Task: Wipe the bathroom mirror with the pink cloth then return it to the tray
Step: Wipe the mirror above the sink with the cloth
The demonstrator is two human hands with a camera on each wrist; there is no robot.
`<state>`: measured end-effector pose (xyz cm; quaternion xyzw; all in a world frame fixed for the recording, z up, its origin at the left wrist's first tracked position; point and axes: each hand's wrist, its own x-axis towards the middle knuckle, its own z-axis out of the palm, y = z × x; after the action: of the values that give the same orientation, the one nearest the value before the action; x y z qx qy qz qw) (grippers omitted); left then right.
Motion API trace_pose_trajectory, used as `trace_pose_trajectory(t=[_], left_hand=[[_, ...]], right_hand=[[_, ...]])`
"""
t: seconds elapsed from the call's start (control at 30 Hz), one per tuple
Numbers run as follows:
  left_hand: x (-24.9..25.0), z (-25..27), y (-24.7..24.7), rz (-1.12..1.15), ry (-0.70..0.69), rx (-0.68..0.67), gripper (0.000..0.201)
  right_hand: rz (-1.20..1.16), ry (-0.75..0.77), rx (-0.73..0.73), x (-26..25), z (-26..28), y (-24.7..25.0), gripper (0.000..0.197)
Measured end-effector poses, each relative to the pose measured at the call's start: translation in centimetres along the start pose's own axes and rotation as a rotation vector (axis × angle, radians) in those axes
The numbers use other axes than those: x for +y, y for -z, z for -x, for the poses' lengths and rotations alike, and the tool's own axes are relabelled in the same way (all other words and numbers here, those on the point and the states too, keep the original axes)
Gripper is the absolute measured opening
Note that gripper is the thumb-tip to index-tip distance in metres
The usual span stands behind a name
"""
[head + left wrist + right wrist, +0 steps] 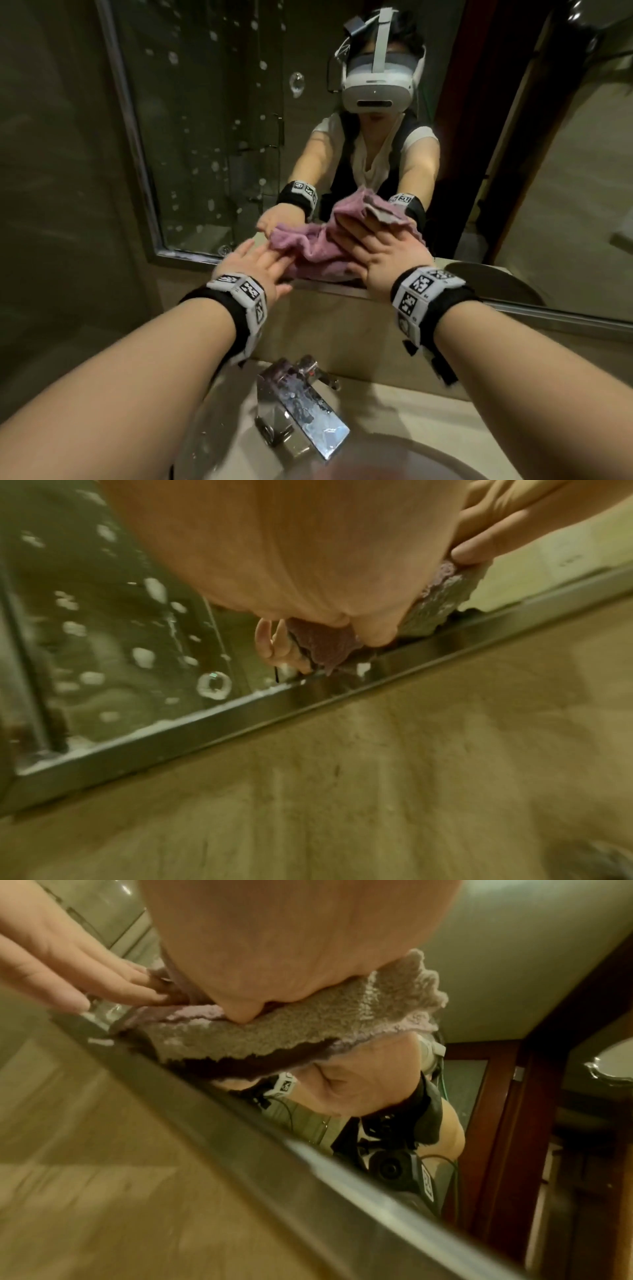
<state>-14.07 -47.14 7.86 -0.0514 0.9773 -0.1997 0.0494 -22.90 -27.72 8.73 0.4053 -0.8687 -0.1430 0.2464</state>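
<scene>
Nearest: chrome square-spout faucet (301, 404) over the pale round basin (394, 459), beige stone counter (404, 407) around it. Both forearms reach forward, black-and-white marker wristbands (423, 294) on the wrists. Left hand (255, 265) palm-up, fingers straight and lightly spread, tips touching the left edge of the fluffy pink microfibre cloth (308, 246). Right hand (376, 246) flat on the cloth, fingers straight and close together, pressing it against the metal-framed bathroom mirror (205, 137) at its bottom edge. White foam spots (143, 657) cover the glass left of the cloth.
</scene>
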Motion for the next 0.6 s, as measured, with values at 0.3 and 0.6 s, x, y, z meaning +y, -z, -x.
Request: trace_pose_trajectory(t=[0.3,0.6], left_hand=[[-2.9,0.4,0.6,-0.051,0.053,0.112,0.064],[-1.5,1.1,-3.2,0.121,-0.015,-0.055,0.064]], right_hand=[[-0.017,-0.068,0.007,-1.6,-1.9,1.8,0.057],[0.022,0.045,-0.201,-5.5,-0.9,-2.3,0.057]])
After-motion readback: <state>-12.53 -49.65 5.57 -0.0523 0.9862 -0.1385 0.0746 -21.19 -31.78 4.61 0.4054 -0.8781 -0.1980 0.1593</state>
